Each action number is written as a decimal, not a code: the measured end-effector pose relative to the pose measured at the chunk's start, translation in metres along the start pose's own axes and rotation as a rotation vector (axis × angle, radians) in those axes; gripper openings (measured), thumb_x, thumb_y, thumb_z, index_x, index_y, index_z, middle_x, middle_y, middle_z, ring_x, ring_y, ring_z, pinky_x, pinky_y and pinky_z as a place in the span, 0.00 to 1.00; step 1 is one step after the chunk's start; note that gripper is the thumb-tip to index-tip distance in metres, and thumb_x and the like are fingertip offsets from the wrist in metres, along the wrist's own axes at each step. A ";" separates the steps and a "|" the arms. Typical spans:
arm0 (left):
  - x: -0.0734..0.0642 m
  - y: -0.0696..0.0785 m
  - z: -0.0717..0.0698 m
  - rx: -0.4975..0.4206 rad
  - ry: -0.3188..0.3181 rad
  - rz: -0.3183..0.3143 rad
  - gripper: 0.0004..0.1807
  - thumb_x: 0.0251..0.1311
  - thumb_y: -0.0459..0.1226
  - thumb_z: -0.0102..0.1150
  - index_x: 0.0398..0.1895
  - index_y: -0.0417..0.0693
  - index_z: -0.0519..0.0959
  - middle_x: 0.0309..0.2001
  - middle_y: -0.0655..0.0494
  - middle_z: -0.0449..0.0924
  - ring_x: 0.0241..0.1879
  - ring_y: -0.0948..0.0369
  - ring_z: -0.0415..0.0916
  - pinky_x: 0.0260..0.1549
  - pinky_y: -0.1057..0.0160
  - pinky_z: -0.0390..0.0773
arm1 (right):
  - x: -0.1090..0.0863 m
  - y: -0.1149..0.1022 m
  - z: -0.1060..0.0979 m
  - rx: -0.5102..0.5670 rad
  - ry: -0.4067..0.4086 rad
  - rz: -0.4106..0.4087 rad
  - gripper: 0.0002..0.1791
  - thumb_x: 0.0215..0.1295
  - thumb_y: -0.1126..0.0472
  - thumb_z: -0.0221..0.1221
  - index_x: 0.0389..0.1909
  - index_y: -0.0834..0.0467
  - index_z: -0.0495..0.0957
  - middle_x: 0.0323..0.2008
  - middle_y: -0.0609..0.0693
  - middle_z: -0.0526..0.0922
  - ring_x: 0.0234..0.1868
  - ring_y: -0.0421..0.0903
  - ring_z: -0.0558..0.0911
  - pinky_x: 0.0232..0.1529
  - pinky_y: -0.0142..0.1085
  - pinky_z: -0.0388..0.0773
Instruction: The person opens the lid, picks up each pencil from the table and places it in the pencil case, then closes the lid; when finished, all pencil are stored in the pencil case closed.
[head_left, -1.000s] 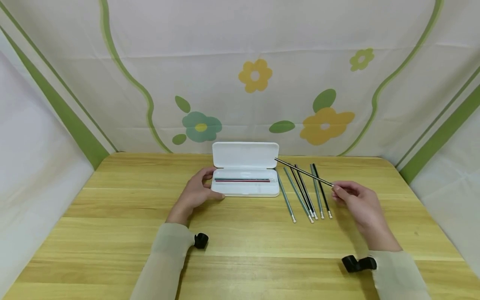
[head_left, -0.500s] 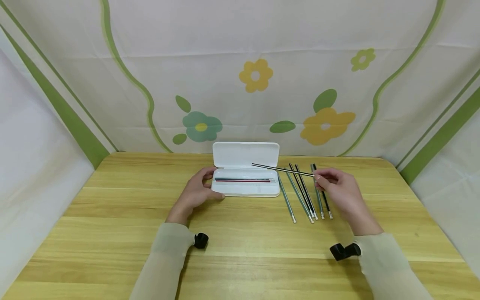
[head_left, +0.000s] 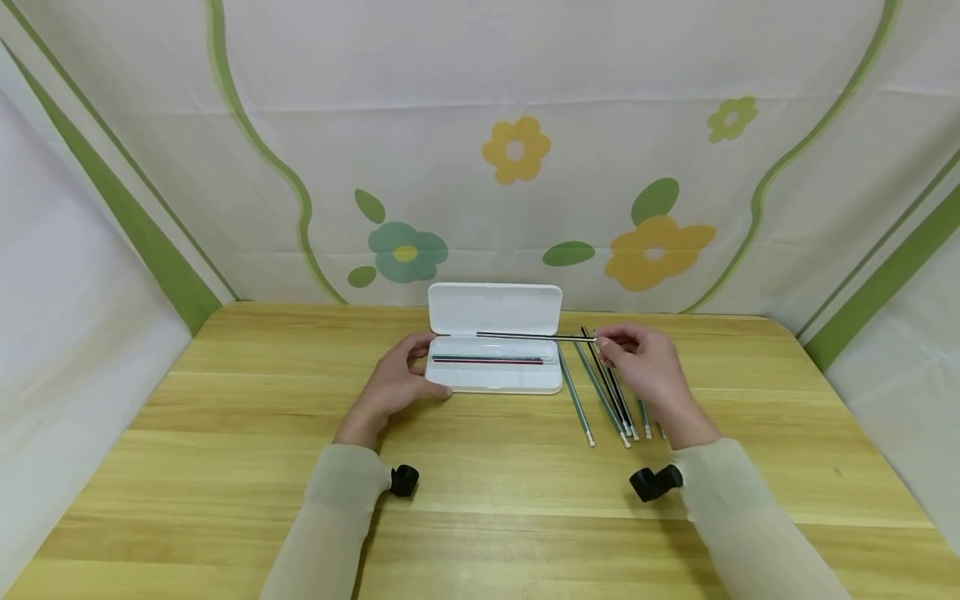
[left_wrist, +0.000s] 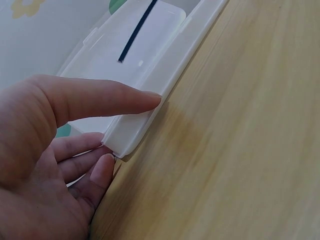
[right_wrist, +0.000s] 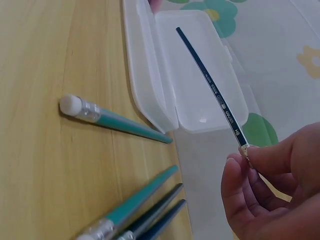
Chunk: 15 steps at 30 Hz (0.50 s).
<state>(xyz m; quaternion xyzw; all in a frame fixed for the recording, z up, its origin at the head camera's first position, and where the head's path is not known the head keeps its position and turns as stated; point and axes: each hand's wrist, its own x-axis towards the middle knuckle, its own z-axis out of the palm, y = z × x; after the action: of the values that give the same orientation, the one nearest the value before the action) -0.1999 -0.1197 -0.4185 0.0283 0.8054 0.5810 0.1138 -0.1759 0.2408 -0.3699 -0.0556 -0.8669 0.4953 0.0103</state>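
Observation:
A white pencil case (head_left: 495, 388) stands open near the table's back edge, its lid (head_left: 495, 307) tilted up behind. A teal pencil and a red pencil (head_left: 487, 362) lie lengthwise inside. My left hand (head_left: 393, 383) holds the case's left end, thumb along the front wall (left_wrist: 145, 105) and the other fingers around the end. My right hand (head_left: 647, 367) pinches a dark striped pencil (head_left: 525, 336) by its eraser end. That pencil hangs nearly level over the back of the case, its far end pointing left.
Right of the case several loose teal and dark pencils (head_left: 576, 400) lie on the wooden table (head_left: 495, 500), erasers towards me. Some are partly hidden under my right hand. A flower-printed cloth (head_left: 517, 217) rises behind the table's back edge.
My right hand has moved left with the dark pencil, which has swung from slanted to nearly level and come over the case. My left hand has stayed on the case.

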 end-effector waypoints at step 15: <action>0.000 0.001 0.001 0.016 0.009 -0.007 0.52 0.49 0.26 0.81 0.80 0.51 0.68 0.74 0.44 0.72 0.61 0.44 0.82 0.62 0.50 0.81 | 0.016 -0.006 0.028 -0.041 -0.014 -0.043 0.14 0.81 0.60 0.58 0.57 0.63 0.85 0.49 0.63 0.87 0.45 0.53 0.86 0.40 0.30 0.83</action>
<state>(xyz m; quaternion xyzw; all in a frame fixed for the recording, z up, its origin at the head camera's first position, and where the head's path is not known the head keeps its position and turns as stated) -0.1998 -0.1187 -0.4182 0.0235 0.8106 0.5743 0.1118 -0.1948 0.2151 -0.3799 -0.0338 -0.8778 0.4777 0.0136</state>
